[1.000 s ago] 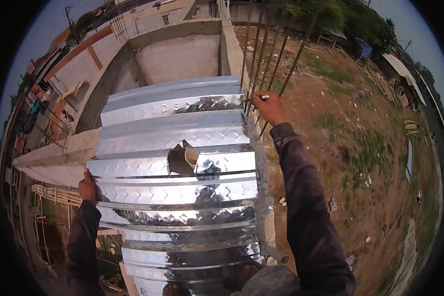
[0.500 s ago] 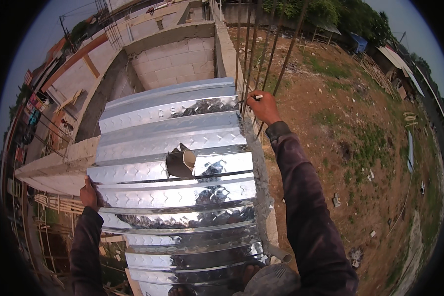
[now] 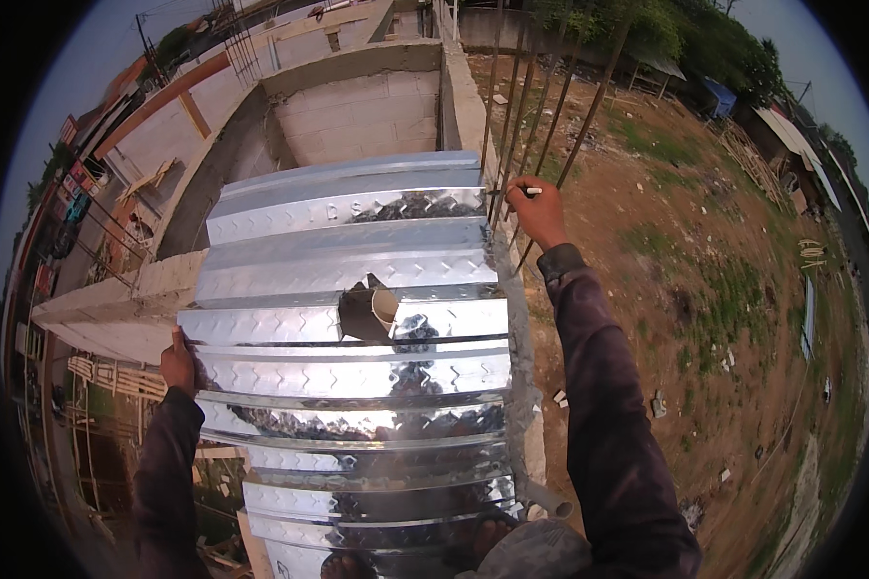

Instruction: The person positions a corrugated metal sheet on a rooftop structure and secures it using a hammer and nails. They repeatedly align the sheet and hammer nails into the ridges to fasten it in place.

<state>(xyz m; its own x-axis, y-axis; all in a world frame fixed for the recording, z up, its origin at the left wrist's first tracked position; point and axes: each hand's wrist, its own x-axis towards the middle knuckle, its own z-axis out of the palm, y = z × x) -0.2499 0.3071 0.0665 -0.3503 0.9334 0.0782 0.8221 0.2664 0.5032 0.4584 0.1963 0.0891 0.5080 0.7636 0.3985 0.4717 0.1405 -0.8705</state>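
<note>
Shiny corrugated metal decking sheets (image 3: 290, 374) span in front of me. My left hand (image 3: 177, 365) is closed on their left edge, thumb up along the rim. Just off the far right edge, my right hand (image 3: 539, 212) pinches a slim white-ended marker-like stick (image 3: 532, 191). That hand is beside several upright steel rebars (image 3: 550, 121), and its fingertips are partly hidden. Through a jagged cut hole in the decking rises a pale pipe (image 3: 384, 307).
A concrete wall top (image 3: 522, 357) runs along the sheets' right side, with a pipe end (image 3: 548, 502) jutting out near my feet. Beyond it, far below, lies a dirt yard (image 3: 686, 318). Block walls (image 3: 362, 121) enclose an open space ahead. Bamboo poles (image 3: 116, 376) are at lower left.
My view has shifted slightly, moving the scene to the right in the picture. My right hand has drawn back a little from the sheet's edge. My left hand stays on its edge.
</note>
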